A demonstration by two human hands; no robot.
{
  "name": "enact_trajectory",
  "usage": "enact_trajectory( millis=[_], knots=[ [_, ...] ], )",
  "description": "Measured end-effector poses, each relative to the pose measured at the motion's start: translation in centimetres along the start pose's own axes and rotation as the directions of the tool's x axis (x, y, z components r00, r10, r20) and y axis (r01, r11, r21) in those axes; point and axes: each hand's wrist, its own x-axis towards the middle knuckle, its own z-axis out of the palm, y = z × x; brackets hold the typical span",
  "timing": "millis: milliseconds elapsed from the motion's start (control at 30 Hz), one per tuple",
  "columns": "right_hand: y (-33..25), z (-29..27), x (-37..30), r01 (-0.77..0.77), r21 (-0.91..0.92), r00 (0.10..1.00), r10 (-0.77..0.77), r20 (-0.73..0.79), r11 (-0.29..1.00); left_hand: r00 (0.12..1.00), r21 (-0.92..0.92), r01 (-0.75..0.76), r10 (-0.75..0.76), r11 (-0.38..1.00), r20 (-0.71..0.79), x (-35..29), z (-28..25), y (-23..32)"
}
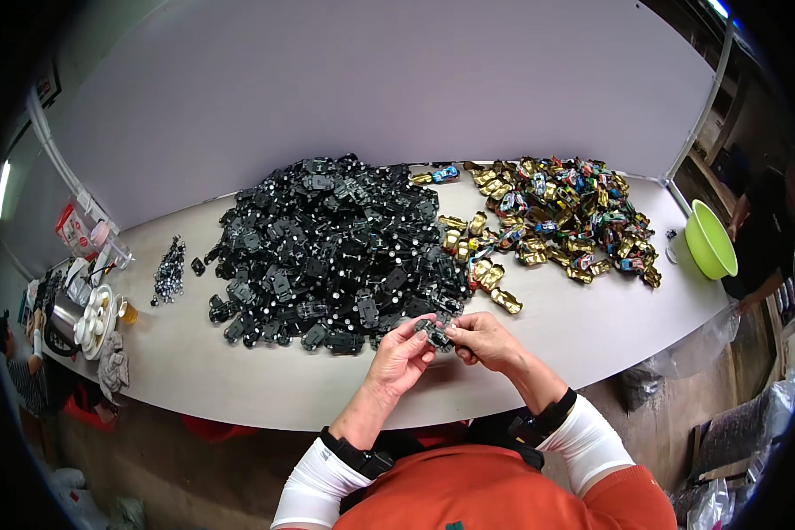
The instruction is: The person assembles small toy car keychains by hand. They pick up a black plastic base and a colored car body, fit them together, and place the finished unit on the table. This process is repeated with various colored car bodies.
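Close to the table's front edge, my left hand [401, 357] and my right hand [486, 342] hold one dark toy car chassis [435, 335] between them. The fingers of both are closed on it, and its underside details are too small to make out. Just beyond my hands spreads a large heap of black toy car chassis [327, 247] with small wheels. To its right lies a pile of shiny toy car bodies [583, 212] in gold, blue, red and green. A few gold bodies [503, 300] lie at the edge of the black heap.
A small pile of wheel parts [170, 272] lies left of the heap. At the table's left end stand a tray of white cups [100, 322], an amber glass [129, 313] and a cloth [113, 364]. A green basin [710, 240] leans at the right end. Other people are at both sides.
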Motion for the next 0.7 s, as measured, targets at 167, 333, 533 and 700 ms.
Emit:
enact_trajectory(
  millis=[167,333,533,700],
  knots=[
    [-1.3,-0.6,-2.6,0.071,-0.139,0.988,-0.089,-0.128,0.988,0.998,-0.020,0.012,-0.011,1.000,0.067,0.3,-0.2,-1.1],
    [-0.2,-10.6,-3.9,0.052,-0.786,0.645,-0.622,-0.445,0.616,1.000,0.069,-0.025,0.025,0.997,0.014,-0.1,-0.8,-0.8],
    [0.8,-9.7,-3.1,0.008,-0.967,0.699,-0.693,-0.175,0.253,1.000,0.122,0.007,-0.007,0.992,-0.003,0.0,-1.0,-1.1],
    [-0.2,-9.8,-4.0,0.070,-0.479,0.848,-0.305,-0.434,0.875,1.000,0.104,-0.005,0.004,0.995,0.001,-0.3,-1.1,-0.7]
  ],
)
